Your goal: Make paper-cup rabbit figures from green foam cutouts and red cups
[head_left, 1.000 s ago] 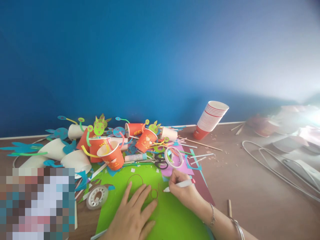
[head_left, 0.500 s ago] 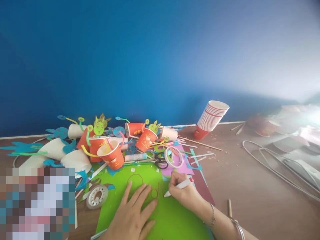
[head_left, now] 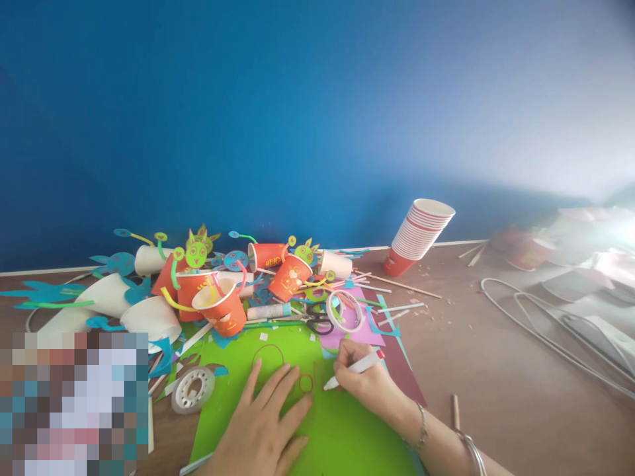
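Observation:
My left hand [head_left: 270, 420] lies flat with fingers spread on a green sheet of paper [head_left: 347, 436]. Red outlines show on the sheet: a larger curve above my fingertips, a small circle [head_left: 306, 383] beside them and a line to its right. Pinched in my right hand [head_left: 364, 377] is a white marker [head_left: 364, 363] with a red end, its tip at the paper right of the small circle. Behind the hands, a tape ring [head_left: 344, 312] and black scissors [head_left: 320, 324] rest on purple paper [head_left: 367, 330].
Decorated paper cups [head_left: 225, 311] with straws and cut-outs crowd the back left. A tape roll [head_left: 193, 391] sits left of the green sheet. A tilted stack of cups [head_left: 421, 231] stands near the blue wall. White cables [head_left: 546, 324] curve across the right side.
The marker and my right hand have shifted very slightly to the left. My left hand stays where it was.

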A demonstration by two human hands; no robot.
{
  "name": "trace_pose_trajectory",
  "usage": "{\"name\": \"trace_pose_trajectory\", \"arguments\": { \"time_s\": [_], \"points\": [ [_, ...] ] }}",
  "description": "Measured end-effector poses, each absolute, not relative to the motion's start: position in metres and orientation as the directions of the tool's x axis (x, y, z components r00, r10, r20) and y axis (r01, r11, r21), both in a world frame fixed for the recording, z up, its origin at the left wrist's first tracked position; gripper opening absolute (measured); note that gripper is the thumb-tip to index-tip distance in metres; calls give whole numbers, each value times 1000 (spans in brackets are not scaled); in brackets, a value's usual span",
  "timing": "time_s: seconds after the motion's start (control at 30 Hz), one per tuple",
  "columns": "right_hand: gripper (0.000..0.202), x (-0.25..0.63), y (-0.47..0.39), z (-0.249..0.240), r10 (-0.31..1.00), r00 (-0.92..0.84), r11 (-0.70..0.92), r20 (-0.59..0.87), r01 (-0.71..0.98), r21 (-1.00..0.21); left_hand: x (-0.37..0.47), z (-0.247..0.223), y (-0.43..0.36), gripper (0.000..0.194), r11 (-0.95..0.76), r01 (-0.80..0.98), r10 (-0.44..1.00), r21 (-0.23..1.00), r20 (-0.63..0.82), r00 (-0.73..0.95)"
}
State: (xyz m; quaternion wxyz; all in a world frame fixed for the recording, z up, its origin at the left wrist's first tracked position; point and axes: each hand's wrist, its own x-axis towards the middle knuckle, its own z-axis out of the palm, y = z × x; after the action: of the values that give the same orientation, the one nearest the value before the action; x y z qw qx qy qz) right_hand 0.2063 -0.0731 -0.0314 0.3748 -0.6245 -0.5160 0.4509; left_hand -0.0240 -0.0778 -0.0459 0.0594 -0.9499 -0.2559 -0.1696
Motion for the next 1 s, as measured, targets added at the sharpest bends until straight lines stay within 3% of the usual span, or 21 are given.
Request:
{"name": "trace_pose_trajectory", "arguments": {
  "time_s": [1.0],
  "points": [
    [17, 203, -73, -29, 979, 72, -202, -190, 437, -876, -25, -44, -78, 40, -867, 498, 469, -21, 303, 830]
  ]
}}
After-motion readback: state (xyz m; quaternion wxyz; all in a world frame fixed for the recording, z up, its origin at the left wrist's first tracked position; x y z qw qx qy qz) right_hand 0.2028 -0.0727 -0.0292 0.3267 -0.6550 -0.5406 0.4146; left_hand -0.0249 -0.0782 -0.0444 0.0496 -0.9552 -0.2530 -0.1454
